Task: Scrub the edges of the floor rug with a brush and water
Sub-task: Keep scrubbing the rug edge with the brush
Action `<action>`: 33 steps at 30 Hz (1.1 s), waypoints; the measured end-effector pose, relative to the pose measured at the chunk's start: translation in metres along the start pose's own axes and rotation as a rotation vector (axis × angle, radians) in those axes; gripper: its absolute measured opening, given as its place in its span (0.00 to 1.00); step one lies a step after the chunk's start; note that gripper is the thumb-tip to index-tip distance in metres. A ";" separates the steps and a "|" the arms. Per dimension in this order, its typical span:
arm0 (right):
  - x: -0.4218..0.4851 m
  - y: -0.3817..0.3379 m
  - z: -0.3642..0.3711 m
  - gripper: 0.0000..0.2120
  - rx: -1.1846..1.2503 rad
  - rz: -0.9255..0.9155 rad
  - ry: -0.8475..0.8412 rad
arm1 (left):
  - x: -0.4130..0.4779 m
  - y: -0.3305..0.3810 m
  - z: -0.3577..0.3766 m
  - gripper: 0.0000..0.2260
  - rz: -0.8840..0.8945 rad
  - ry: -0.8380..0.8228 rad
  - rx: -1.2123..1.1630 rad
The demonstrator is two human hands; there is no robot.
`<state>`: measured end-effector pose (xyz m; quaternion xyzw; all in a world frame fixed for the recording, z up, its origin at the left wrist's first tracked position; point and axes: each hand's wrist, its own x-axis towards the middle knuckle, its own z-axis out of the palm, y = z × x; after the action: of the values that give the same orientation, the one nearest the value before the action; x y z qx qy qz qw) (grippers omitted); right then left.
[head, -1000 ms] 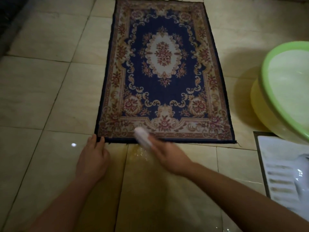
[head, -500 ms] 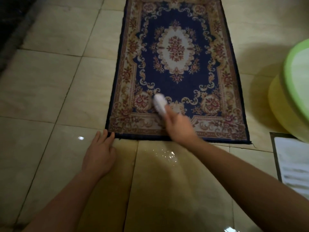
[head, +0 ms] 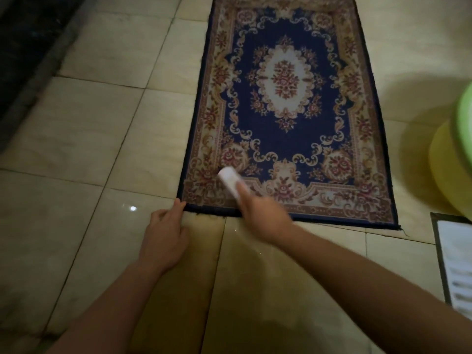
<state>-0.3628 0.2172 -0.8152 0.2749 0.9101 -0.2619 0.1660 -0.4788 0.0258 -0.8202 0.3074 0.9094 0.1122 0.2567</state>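
A pale tiled floor (head: 97, 139) carries everything; its near middle tiles shine wet. The floor rug (head: 286, 116), a dark-blue patterned rectangle, lies flat with its long axis running away from the person and its near short edge just ahead of both hands. At the floor's right edge stands a yellow tub with a green rim (head: 457, 159), partly out of view.

The left hand (head: 163, 233) rests on the floor at the rug's near left corner, fingers loosely curled, fingertips touching that corner and gripping nothing. The right hand (head: 263, 218), motion-blurred, is closed around the white brush (head: 229, 181), which sits on the near border strip just right of that corner, angled up and left.

The unscrubbed run of near edge stretches rightward from the brush, so the coming strokes probably go that way, worked by the right hand.
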 end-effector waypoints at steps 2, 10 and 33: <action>-0.014 -0.044 0.030 0.26 0.024 -0.216 -0.240 | 0.001 -0.019 -0.009 0.27 -0.079 0.018 -0.026; 0.032 -0.024 -0.014 0.22 0.115 -0.003 0.105 | 0.006 -0.027 -0.011 0.25 -0.134 -0.013 -0.173; 0.002 -0.057 0.010 0.22 0.002 -0.246 -0.223 | 0.012 -0.027 -0.020 0.27 -0.202 -0.090 -0.289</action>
<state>-0.3963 0.1715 -0.8024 0.1305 0.9126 -0.3100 0.2324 -0.5111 0.0107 -0.8178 0.1792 0.8975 0.2016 0.3488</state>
